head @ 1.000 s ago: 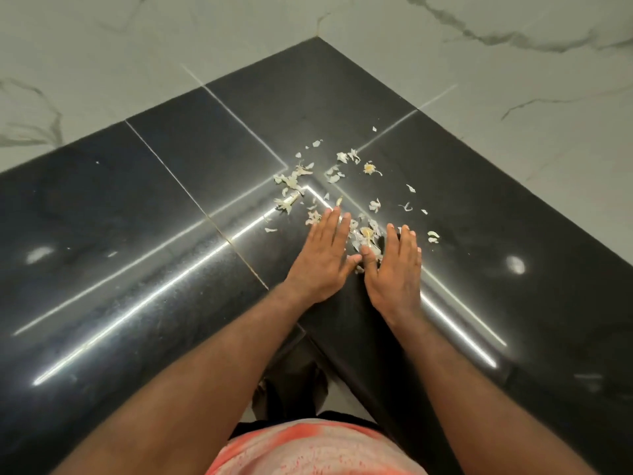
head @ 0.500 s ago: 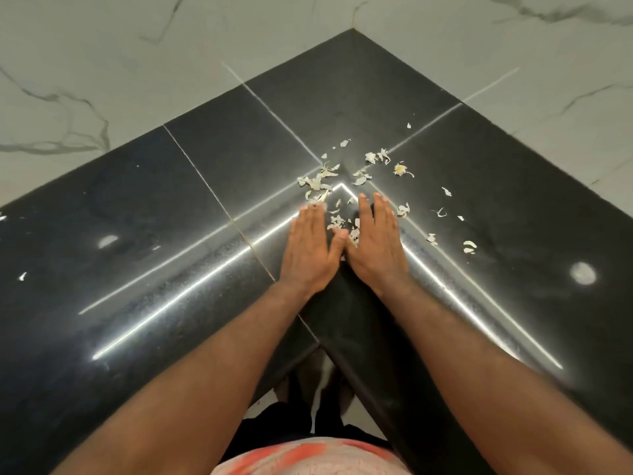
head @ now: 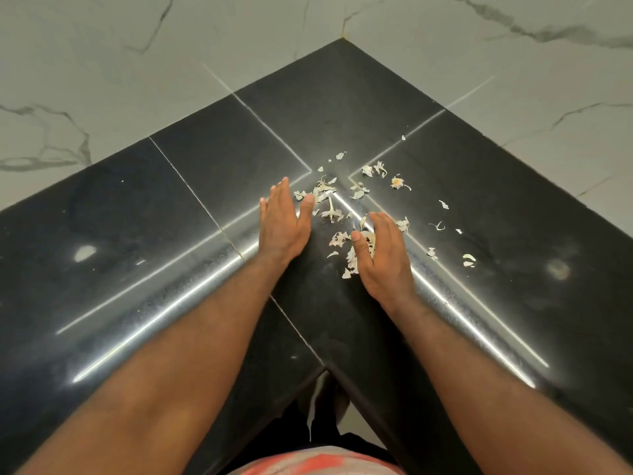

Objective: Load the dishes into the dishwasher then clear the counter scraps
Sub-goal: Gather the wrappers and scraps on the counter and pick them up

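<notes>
One left hand (head: 281,222), one right hand (head: 382,258), one counter (head: 342,108) — scraps (head: 397,182) beyond counting

Some scraps (head: 338,238) hidden under right hand (head: 383,264); counter (head: 137,217) cut by frame edges.

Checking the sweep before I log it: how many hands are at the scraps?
2. The left hand rests just left of the scraps; the right hand cups some nearer the person. Neither is hidden.
</notes>
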